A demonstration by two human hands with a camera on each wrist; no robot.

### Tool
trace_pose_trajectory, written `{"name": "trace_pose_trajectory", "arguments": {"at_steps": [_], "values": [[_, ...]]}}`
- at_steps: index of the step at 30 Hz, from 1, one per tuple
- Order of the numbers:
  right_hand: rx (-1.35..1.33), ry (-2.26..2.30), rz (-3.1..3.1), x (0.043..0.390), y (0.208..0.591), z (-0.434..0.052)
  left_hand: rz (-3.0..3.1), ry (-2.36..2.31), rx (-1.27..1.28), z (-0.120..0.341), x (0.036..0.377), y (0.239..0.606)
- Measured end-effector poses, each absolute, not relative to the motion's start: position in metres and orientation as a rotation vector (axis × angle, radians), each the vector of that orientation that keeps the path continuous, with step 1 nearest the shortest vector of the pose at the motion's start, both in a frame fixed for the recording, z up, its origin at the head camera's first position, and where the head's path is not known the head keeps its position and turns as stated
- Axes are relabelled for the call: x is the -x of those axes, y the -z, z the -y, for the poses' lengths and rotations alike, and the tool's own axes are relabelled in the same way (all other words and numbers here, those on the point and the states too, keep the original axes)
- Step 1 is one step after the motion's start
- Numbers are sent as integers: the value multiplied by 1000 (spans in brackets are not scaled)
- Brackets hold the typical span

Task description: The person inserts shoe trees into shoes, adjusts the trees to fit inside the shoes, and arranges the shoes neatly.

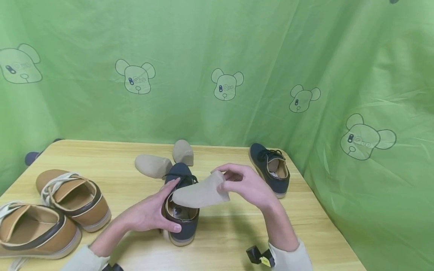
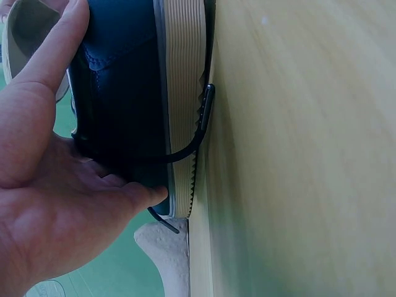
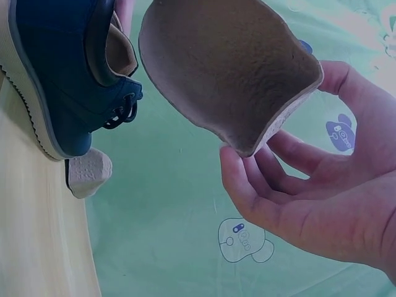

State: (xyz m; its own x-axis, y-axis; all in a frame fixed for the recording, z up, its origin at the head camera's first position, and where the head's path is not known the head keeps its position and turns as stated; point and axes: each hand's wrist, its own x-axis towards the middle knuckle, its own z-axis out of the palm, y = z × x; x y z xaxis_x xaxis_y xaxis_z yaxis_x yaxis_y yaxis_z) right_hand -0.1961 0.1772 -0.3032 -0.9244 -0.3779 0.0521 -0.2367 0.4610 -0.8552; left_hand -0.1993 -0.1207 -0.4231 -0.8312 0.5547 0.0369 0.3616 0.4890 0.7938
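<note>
My left hand [image 1: 152, 210] grips a navy lace-up shoe [image 1: 185, 233], its thumb at the heel and its fingers along the left side. In the left wrist view the shoe [image 2: 124, 74] shows its ribbed pale sole beside a dangling dark lace. My right hand [image 1: 247, 184] pinches the wide end of a beige moulded-pulp shoe insert [image 1: 200, 192]. The insert's narrow rounded end hangs over the shoe's opening. From the right wrist view, the insert [image 3: 223, 68] is a hollow shell, held at its edge between thumb and fingers.
Two more pulp inserts, one lying left [image 1: 153, 166] and one behind [image 1: 183, 152], are past the shoe's toe. A second navy shoe [image 1: 271, 169] stands at the right back. Two tan shoes, one farther back [image 1: 78, 199] and one nearer [image 1: 37, 233], stand left. Green curtains [image 1: 203, 113] surround the wooden table [image 1: 271, 233].
</note>
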Motion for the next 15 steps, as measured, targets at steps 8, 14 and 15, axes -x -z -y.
{"name": "trace_pose_trajectory", "arguments": {"at_steps": [8, 14, 15], "values": [[589, 1401, -2579, 194, 302, -178, -2520, -1257, -800, 121, 200, 424], [625, 1361, -2606, 192, 302, -175, -2522, -1259, -811, 121, 200, 425], [622, 1355, -2612, 191, 302, -174, -2522, -1258, -812, 121, 200, 425]]}}
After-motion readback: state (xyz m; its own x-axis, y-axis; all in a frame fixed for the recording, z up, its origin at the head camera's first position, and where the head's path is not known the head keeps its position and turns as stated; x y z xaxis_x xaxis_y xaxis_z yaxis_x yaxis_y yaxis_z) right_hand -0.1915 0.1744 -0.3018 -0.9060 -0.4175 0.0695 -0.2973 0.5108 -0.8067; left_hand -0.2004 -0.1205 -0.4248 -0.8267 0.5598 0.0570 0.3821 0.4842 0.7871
